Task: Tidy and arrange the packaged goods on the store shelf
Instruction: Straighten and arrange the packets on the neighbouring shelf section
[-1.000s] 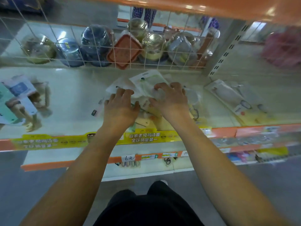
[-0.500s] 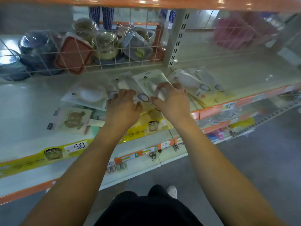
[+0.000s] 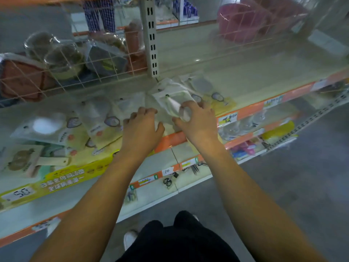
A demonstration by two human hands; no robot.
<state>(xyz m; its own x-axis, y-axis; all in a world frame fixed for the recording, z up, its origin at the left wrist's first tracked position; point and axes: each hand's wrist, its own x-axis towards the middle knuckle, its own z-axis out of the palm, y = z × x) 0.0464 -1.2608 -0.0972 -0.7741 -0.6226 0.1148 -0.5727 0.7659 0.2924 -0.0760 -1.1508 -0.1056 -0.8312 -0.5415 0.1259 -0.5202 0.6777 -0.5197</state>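
Right now the right hand (image 3: 198, 121) grasps a pale packet (image 3: 170, 99) on the shelf (image 3: 236, 80), thumb and fingers curled round its near end, where a whitish, cone-shaped item shows through the wrapping. That packet lies directly ahead of the right hand and slants away from it: its long axis runs from the fingers up and to the left, toward the slotted upright (image 3: 151, 35) at the back. Its far end rests on another packet of the same kind, so it tilts a little and does not lie flat.

The left hand (image 3: 141, 127) sits just beside the right, palm down, fingers bent over the flat packets beneath it. Blur hides whether it pinches one or only presses on them; I cannot tell.

Further left, a loose row of similar packets (image 3: 56, 127) lies overlapped along the shelf front, with a wooden-handled brush (image 3: 28, 161) at the near edge. More packets (image 3: 211, 91) lie just to the right of the held one.

Since the right hand is the nearer and already has hold, squaring the packet probably means swinging its far end round until it lines up with its neighbours.
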